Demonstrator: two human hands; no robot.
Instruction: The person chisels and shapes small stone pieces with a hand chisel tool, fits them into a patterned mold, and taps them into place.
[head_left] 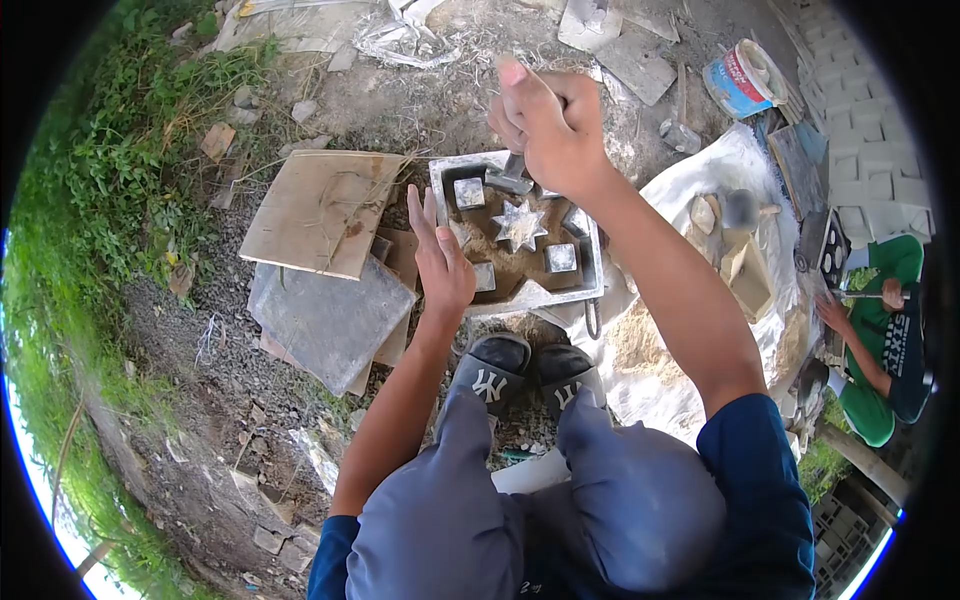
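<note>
A square metal mould (548,297) lies on the ground in front of my feet. Inside it, brown sandy mix surrounds a star-shaped metal piece (521,226) and several small square blocks (561,258). My right hand (550,125) is closed in a fist above the mould's far side, around the handle of a flat metal-ended tool (511,177). The tool's end reaches the far part of the mould; its handle is mostly hidden by my fingers. Fingers outstretched, my left hand (441,265) is at the mould's left edge, and whether it presses on the rim is unclear.
Left of the mould, boards (320,212) and a grey slab (330,315) are stacked. To the right, a white sack sheet (655,395) bears sand and a wooden-handled item. A paint bucket (744,80) stands far right. Another person in green (880,330) works at the right edge.
</note>
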